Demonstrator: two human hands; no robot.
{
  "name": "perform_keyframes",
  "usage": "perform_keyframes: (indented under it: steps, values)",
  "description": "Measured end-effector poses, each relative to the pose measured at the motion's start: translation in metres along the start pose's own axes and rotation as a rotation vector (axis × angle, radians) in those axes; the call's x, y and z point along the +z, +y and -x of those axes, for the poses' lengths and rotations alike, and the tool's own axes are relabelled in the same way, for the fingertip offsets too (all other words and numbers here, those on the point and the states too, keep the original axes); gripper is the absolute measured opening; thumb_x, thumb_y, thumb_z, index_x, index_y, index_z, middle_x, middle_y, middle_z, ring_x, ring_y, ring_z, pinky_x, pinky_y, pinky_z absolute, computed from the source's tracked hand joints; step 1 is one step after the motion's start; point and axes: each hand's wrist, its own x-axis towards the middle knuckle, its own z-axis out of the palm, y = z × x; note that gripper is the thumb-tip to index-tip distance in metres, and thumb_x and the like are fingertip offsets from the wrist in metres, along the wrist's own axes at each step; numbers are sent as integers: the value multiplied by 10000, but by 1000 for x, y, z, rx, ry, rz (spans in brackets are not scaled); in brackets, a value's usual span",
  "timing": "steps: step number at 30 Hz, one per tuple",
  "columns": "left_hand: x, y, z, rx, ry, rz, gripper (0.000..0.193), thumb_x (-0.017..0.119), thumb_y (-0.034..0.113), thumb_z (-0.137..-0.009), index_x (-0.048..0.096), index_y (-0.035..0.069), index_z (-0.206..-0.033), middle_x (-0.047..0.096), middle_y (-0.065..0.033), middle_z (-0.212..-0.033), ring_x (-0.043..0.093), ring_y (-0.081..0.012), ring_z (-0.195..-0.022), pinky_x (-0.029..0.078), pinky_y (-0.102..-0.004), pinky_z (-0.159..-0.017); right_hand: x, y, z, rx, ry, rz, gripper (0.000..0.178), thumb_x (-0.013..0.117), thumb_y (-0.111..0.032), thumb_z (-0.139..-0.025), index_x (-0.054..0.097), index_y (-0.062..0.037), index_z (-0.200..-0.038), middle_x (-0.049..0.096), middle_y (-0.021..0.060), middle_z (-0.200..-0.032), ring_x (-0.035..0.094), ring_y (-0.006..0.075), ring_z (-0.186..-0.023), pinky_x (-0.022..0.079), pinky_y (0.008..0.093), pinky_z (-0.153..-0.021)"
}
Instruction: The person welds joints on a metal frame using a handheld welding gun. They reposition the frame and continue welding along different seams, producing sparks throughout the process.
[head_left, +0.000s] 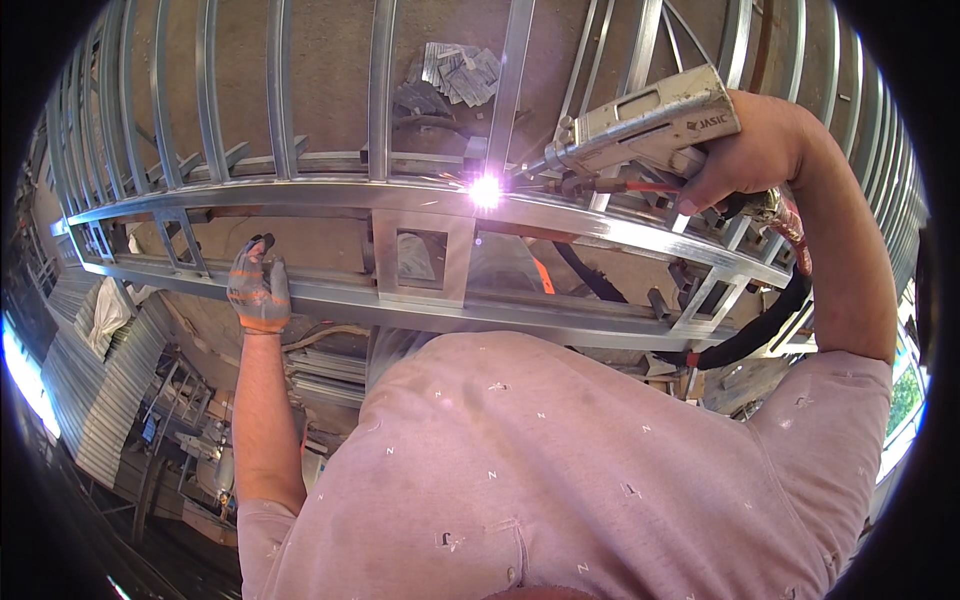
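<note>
here right hand [745, 150] clamped on welding gun [640, 125]; gloved left hand [259, 287] grips steel frame [330, 295].

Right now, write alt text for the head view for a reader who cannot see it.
The right hand holds a grey welding gun whose tip throws a bright spark on a rail of a long metal frame. The gloved left hand grips the frame's near rail. A black hose trails under the frame, and the person's pink shirt fills the lower view.
</note>
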Motion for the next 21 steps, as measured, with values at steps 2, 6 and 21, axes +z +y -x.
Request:
perform_keyframes:
  steps: [2,6,21]
  values:
    - [0,0,0,1,-6,5,583,683,68,-939,538,199,-1488,734,-189,-1162,713,-408,-1038,580,-487,-927,0,1,1,8,10,-2,533,896,-74,-714,743,-18,-1221,762,116,-897,719,183,-708,611,333,-632]
    - [1,-2,1,23,2,20,633,674,68,-946,495,226,-1532,733,-190,-1170,711,-410,-1042,579,-492,-928,-1,1,1,21,3,-5,508,902,-71,-706,752,-10,-1187,757,116,-882,716,177,-716,603,329,-626]
    - [-2,2,-3,22,-8,17,567,664,92,-963,530,204,-1502,739,-181,-1177,706,-409,-1065,567,-493,-953,-1,10,5,-34,-5,-37,557,902,-60,-681,746,-2,-1212,766,115,-893,710,178,-705,596,331,-635]
